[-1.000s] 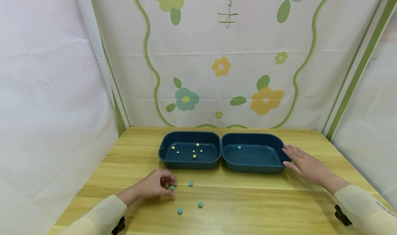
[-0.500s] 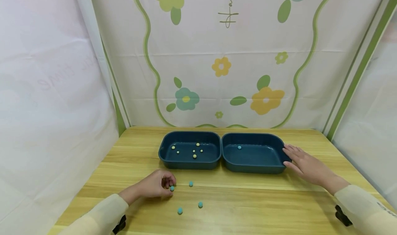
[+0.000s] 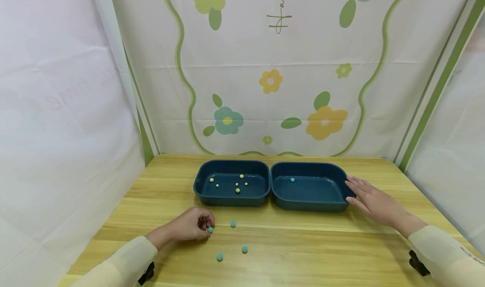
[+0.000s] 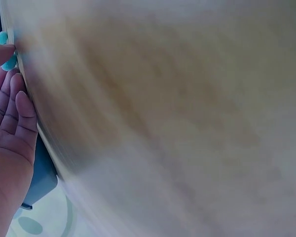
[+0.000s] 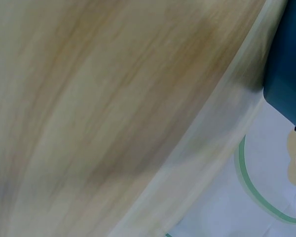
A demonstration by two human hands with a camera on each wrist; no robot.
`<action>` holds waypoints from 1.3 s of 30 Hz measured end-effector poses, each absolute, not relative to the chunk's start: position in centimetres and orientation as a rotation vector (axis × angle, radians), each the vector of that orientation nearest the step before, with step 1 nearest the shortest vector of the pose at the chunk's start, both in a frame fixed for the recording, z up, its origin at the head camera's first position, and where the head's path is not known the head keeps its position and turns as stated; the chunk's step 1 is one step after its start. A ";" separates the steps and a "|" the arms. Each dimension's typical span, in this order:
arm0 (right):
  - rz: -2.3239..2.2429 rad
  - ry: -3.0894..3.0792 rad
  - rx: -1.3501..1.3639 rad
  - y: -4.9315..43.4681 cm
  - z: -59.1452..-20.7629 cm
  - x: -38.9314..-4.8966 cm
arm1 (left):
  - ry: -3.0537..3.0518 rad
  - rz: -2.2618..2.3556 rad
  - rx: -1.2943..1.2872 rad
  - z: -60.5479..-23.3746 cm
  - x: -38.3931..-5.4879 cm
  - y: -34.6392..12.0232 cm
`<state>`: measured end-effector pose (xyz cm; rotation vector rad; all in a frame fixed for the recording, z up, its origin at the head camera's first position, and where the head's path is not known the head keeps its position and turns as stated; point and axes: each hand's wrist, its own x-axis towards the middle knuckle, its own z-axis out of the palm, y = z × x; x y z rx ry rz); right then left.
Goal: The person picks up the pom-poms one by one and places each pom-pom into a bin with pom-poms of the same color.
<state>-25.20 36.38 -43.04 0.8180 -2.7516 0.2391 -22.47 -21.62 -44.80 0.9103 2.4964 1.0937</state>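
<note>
My left hand [image 3: 189, 224] is low over the table, left of centre. Its thumb and curled fingers pinch a small teal ball [image 3: 210, 229], also visible beside the thumb in the left wrist view. Three other teal balls lie on the tabletop close by: one [image 3: 233, 224] to the right, another [image 3: 244, 249] nearer the front, and a third [image 3: 219, 257] in front of the hand. My right hand [image 3: 379, 203] rests with straight fingers on the right end of the right dark blue tray [image 3: 308, 206]. Inside that tray sits one blue ball [image 3: 292, 180].
Touching the right tray's side is a matching left tray [image 3: 235, 202] with several pale yellow balls in it. Both stand toward the back of the wooden table [image 3: 303, 253]. A flower-printed cloth [image 3: 246, 47] rises behind, and white cloth walls flank the table.
My left thumb has drawn in toward the fingers, closing on the teal ball. The right hand, the trays and the other balls stay in place.
</note>
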 end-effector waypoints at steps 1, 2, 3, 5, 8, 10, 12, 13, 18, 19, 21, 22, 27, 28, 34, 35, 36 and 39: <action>0.241 -2.754 0.816 36.4 -43.0 -25.2 | 2.498 1.090 0.913 -44.8 -22.5 -21.6; 0.243 -2.758 0.814 36.4 -43.0 -25.2 | 2.500 1.086 0.917 -44.8 -22.5 -21.6; 0.246 -2.761 0.812 36.3 -43.0 -25.2 | 2.501 1.083 0.918 -44.7 -22.5 -21.5; 0.245 -2.767 0.812 36.3 -42.9 -25.1 | 2.502 1.078 0.922 -44.7 -22.5 -21.5; 0.249 -2.772 0.813 36.2 -42.8 -25.1 | 2.503 1.075 0.923 -44.6 -22.4 -21.5; 0.250 -2.774 0.812 36.2 -42.8 -25.1 | 2.504 1.075 0.920 -44.6 -22.4 -21.5; 0.250 -2.777 0.810 36.2 -42.8 -25.1 | 2.506 1.074 0.915 -44.5 -22.3 -21.5; 0.249 -2.777 0.810 36.2 -42.9 -25.2 | 2.508 1.075 0.913 -44.5 -22.3 -21.5; 0.239 -2.777 0.808 36.4 -43.0 -25.2 | 2.512 1.086 0.894 -44.2 -22.3 -21.3; 0.241 -2.779 0.806 36.4 -43.0 -25.2 | 2.515 1.089 0.894 -44.1 -22.3 -21.2; 0.244 -2.786 0.806 36.4 -42.9 -25.2 | 2.524 1.091 0.895 -44.0 -22.3 -21.1; 0.245 -2.790 0.804 36.4 -42.9 -25.2 | 2.531 1.092 0.898 -43.9 -22.3 -21.0; 0.255 -2.797 0.805 36.3 -42.9 -25.1 | 2.566 1.102 0.940 -43.3 -22.5 -20.2; 0.256 -2.796 0.805 36.3 -42.9 -25.1 | 2.569 1.106 0.953 -43.1 -22.6 -20.1; 0.255 -2.787 0.802 36.3 -42.9 -25.1 | 2.573 1.137 1.041 -41.7 -22.8 -18.5; 0.254 -2.786 0.802 36.3 -42.9 -25.1 | 2.570 1.148 1.056 -41.4 -22.9 -18.2; 0.254 -2.787 0.802 36.3 -42.9 -25.1 | 2.564 1.161 1.065 -41.1 -22.9 -17.9; 0.256 -2.789 0.799 36.4 -43.0 -25.1 | 2.536 1.209 1.096 -40.3 -23.0 -16.8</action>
